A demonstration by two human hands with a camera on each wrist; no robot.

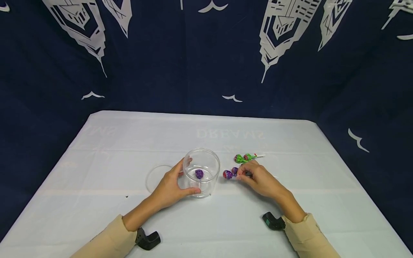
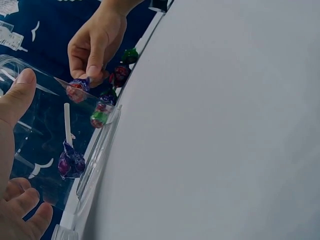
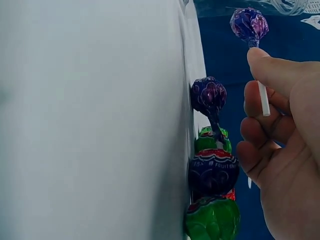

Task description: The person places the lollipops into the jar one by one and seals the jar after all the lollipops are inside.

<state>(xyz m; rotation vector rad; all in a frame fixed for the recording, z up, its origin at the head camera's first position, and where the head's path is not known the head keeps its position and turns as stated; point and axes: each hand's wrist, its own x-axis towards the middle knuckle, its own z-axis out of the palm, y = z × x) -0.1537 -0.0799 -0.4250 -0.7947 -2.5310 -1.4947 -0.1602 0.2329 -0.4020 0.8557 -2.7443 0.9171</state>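
My left hand (image 1: 172,184) is round a clear plastic jar (image 1: 211,181), thumb on the near side and fingers on the far side. Inside the jar is one purple-wrapped lollipop (image 2: 71,162), its white stick pointing up in the left wrist view. Just right of the jar, my right hand (image 1: 261,179) pinches the white stick of another purple lollipop (image 3: 249,24) between thumb and forefinger; its other fingers are curled. Below that hand lie more lollipops, among them a purple one (image 3: 209,95) and a green one (image 3: 212,217).
A clear round lid (image 1: 146,181) lies left of the jar, partly behind my left hand. Green lollipops (image 1: 239,158) lie beyond my right hand. A white cloth covers the table (image 1: 96,172), and a dark blue patterned curtain (image 1: 180,71) hangs behind it.
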